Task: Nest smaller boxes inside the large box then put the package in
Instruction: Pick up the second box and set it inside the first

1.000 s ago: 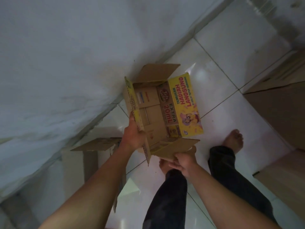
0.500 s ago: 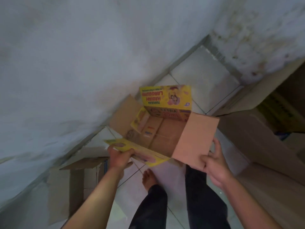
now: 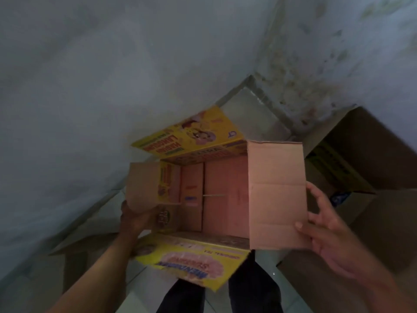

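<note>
- Above the floor (image 3: 252,102), near the wall corner: yellow box (image 3: 221,195) held in the air, mouth up toward the camera, all four flaps splayed out.
- Left hand (image 3: 137,219) wrapped around the left short flap and wall, fingers closed on cardboard.
- Right hand (image 3: 325,240) pinching the outer edge of the right plain flap (image 3: 276,195), thumb on top, other fingers loosely spread behind it.
- Inside: bare cardboard bottom, nothing nested, no package seen anywhere.
- Large box (image 3: 361,159) open on the floor to the right, just beside the right flap; dark contents inside, too dim to identify.
- Another brown box (image 3: 74,256) low on the left, partly hidden by the left forearm.
- Step, as judged: carrying the yellow box across for nesting; not in anything yet.
- Unclear whether the box at right really is the outer one.
- Next move likely needs: flaps folded up or in so they clear the receiving rim, box squared to that opening, then lowered straight down.
- Risk: splayed flaps catching on the rim.
</note>
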